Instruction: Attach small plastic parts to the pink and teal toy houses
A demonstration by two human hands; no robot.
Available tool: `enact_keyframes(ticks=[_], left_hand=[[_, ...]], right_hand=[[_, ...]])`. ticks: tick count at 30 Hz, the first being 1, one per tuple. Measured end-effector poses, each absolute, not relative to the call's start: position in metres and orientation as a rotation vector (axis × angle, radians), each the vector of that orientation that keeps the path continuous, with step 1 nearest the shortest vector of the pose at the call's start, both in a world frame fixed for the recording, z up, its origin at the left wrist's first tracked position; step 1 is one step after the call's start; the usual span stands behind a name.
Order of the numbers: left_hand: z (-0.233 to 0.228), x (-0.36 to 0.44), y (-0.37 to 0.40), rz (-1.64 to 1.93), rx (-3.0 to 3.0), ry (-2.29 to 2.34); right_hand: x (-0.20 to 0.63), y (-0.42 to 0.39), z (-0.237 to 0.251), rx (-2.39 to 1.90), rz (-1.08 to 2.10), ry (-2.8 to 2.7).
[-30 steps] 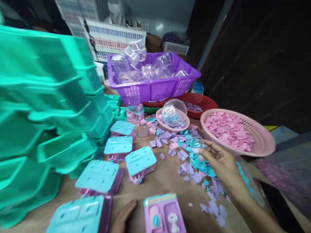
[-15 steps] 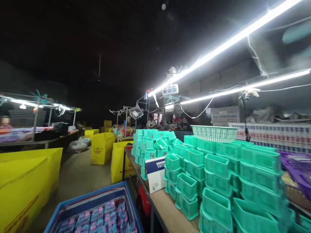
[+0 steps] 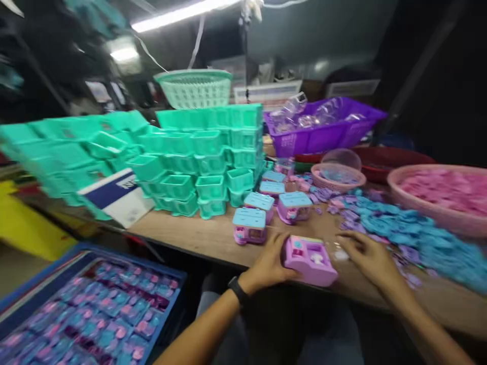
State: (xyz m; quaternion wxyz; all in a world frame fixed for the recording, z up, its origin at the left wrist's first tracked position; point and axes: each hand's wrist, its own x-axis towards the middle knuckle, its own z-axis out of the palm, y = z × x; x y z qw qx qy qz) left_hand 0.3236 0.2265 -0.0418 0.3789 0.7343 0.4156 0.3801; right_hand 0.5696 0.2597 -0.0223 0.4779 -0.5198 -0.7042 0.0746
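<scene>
My left hand (image 3: pixel 271 261), with a black watch on the wrist, grips the left side of a pink toy tray (image 3: pixel 310 259) lying at the front edge of the wooden table (image 3: pixel 198 235). My right hand (image 3: pixel 367 256) rests just right of that tray, fingers spread over the table near small loose pieces; nothing shows in it. Just beyond the tray sit several small pink toy houses with light blue roofs (image 3: pixel 250 224). The picture is blurred by motion.
Stacked teal plastic boxes (image 3: pixel 190 157) fill the table's left, with a teal basket (image 3: pixel 194 87) on top. A purple crate (image 3: pixel 323 126), pink baskets (image 3: pixel 441 195) and scattered blue and purple pieces (image 3: pixel 388 220) lie right. A blue crate of packed toys (image 3: pixel 87 314) stands lower left.
The view swung from the table out to the hall and back to the table. My left hand now grips the pink tray; my right hand has come back from the pieces to beside it.
</scene>
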Motion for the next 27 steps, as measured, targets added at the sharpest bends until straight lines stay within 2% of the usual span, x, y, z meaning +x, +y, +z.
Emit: enact_keyframes(ticks=[5, 27], left_hand=[[-0.043, 0.317, 0.23, 0.956, 1.896, 1.025], [-0.042, 0.318, 0.225, 0.958, 1.902, 1.024]], right_hand=[[0.571, 0.25, -0.009, -1.467, 0.274, -1.699], [0.561, 0.238, 0.011, -1.49, 0.163, -1.873]])
